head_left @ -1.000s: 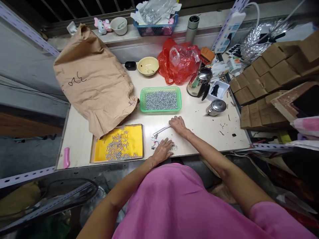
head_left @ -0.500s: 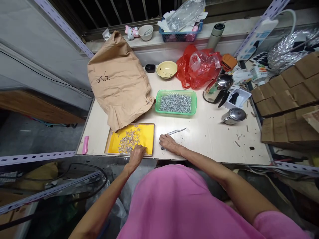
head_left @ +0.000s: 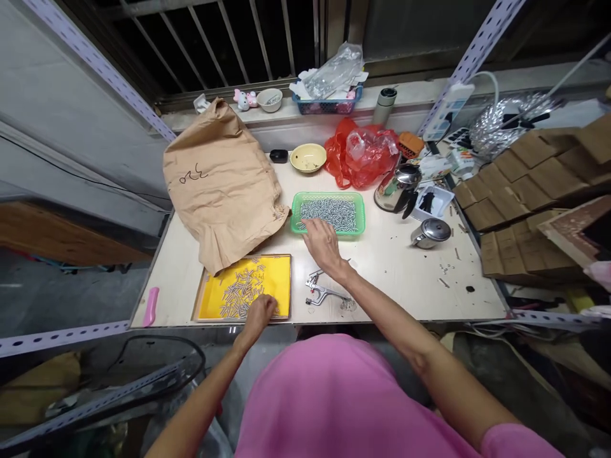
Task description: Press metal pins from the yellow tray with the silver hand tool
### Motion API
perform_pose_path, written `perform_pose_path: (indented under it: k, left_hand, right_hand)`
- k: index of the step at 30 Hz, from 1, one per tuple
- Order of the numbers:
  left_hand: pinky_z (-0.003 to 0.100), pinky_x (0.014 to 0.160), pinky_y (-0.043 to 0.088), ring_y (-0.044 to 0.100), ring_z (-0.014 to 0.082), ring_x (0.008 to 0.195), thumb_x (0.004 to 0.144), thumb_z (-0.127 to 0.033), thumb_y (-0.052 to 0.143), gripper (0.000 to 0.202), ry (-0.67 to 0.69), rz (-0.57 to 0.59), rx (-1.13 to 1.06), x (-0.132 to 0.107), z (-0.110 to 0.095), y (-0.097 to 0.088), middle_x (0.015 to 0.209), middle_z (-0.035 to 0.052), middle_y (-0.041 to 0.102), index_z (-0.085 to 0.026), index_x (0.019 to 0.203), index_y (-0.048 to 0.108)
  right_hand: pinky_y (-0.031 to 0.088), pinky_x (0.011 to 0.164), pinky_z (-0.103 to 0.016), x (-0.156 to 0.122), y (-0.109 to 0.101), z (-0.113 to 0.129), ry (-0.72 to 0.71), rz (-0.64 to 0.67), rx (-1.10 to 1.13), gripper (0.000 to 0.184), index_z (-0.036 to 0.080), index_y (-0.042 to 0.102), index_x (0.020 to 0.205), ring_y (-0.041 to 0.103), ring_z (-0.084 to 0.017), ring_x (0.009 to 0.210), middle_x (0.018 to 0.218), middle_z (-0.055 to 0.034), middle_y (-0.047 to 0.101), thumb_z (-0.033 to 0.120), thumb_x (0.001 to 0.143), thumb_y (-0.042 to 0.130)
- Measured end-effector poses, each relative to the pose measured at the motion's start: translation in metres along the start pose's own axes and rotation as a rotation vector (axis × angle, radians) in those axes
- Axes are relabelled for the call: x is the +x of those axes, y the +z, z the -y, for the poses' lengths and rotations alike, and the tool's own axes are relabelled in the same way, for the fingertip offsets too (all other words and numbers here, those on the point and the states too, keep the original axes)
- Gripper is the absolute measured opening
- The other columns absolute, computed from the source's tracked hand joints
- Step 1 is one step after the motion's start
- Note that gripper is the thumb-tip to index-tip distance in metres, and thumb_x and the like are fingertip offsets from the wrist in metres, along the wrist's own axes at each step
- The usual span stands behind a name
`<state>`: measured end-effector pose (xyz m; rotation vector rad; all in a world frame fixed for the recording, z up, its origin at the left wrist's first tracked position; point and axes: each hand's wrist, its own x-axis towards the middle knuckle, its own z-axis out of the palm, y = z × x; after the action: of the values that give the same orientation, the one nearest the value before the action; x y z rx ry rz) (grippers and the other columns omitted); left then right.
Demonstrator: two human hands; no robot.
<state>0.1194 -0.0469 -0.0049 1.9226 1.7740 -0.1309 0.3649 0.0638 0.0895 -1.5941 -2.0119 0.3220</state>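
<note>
My left hand [head_left: 261, 312] rests at the right front of a yellow-lined tray [head_left: 279, 273], fingers pinched together; anything between them is too small to make out. Small metal pins [head_left: 241, 292] lie scattered in that tray. Over the front left rim of a green plastic basket [head_left: 361, 213] is my right hand [head_left: 324, 245], its fingers bent and close together, what they hold hidden. Many small metal pieces [head_left: 334, 213] fill the basket. A silver hand tool like pliers [head_left: 322, 294] lies on the table below my right hand, touched by neither hand.
A large brown paper bag [head_left: 224, 191] leans over the tray's back edge. Behind the basket are a cream bowl [head_left: 308, 166] and a red plastic bag [head_left: 344, 162]. A metal kettle [head_left: 394, 191] and lidded metal pot [head_left: 431, 234] stand right. A pink handle [head_left: 151, 306] lies left.
My right hand has left the pliers-like tool and moved up to the green basket. The tool now lies uncovered. My left hand stays at the yellow tray. The camera view has shifted.
</note>
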Motion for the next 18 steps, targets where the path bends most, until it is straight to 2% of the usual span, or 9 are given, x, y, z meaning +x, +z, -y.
perform_pose_path:
  k: [3, 6, 8, 12, 15, 18]
  left_hand:
    - [0.026, 0.07, 0.04, 0.06, 0.017, 0.076, 0.087, -0.019, 0.047, 0.022, -0.108, -0.036, -0.08, 0.005, 0.0, 0.0, 0.081, 0.0073, 0.067, -0.014, 0.078, 0.067]
    - [0.026, 0.073, 0.039, 0.06, 0.0178, 0.082, 0.085, -0.018, 0.049, 0.022, -0.06, -0.008, -0.086, 0.002, -0.001, -0.003, 0.085, 0.0089, 0.068, -0.014, 0.078, 0.07]
    - [0.025, 0.074, 0.039, 0.061, 0.0178, 0.084, 0.085, -0.021, 0.052, 0.02, -0.042, 0.027, -0.085, -0.002, -0.004, -0.003, 0.088, 0.0093, 0.069, -0.015, 0.081, 0.071]
    - [0.026, 0.069, 0.039, 0.063, 0.0204, 0.083, 0.083, -0.032, 0.059, 0.021, -0.183, 0.055, -0.008, -0.006, -0.017, 0.005, 0.088, 0.0111, 0.069, -0.014, 0.081, 0.07]
    - [0.026, 0.067, 0.039, 0.065, 0.0218, 0.085, 0.08, -0.027, 0.061, 0.016, -0.255, 0.068, 0.026, -0.002, -0.024, 0.014, 0.089, 0.0119, 0.07, -0.014, 0.084, 0.07]
    - [0.026, 0.068, 0.04, 0.066, 0.0213, 0.085, 0.079, -0.024, 0.059, 0.015, -0.304, 0.058, -0.041, 0.003, -0.025, 0.016, 0.088, 0.011, 0.072, -0.015, 0.084, 0.07]
  right_hand:
    - [0.042, 0.084, -0.03, -0.026, 0.011, 0.002, -0.008, 0.191, 0.16, 0.022, 0.016, 0.064, 0.109, 0.059, -0.018, 0.095, 0.103, -0.0082, 0.067, 0.019, 0.097, 0.046]
    - [0.043, 0.079, -0.025, -0.067, 0.039, 0.004, 0.013, 0.364, 0.252, 0.019, 0.017, 0.067, 0.101, 0.062, -0.016, 0.09, 0.097, -0.0062, 0.069, 0.018, 0.096, 0.048]
    - [0.043, 0.078, -0.024, -0.088, 0.057, 0.006, 0.049, 0.406, 0.291, 0.018, 0.017, 0.068, 0.1, 0.063, -0.015, 0.089, 0.096, -0.0054, 0.07, 0.018, 0.095, 0.05]
    - [0.043, 0.079, -0.023, -0.105, 0.074, 0.012, 0.099, 0.428, 0.354, 0.018, 0.019, 0.068, 0.1, 0.064, -0.015, 0.089, 0.098, -0.0047, 0.071, 0.018, 0.094, 0.051]
    - [0.043, 0.079, -0.024, -0.11, 0.078, 0.016, 0.125, 0.455, 0.38, 0.017, 0.02, 0.069, 0.099, 0.065, -0.016, 0.091, 0.099, -0.0052, 0.072, 0.019, 0.092, 0.053]
    - [0.045, 0.075, -0.023, -0.115, 0.087, 0.018, 0.174, 0.477, 0.458, 0.017, 0.022, 0.07, 0.096, 0.066, -0.016, 0.087, 0.093, -0.0034, 0.073, 0.019, 0.091, 0.054]
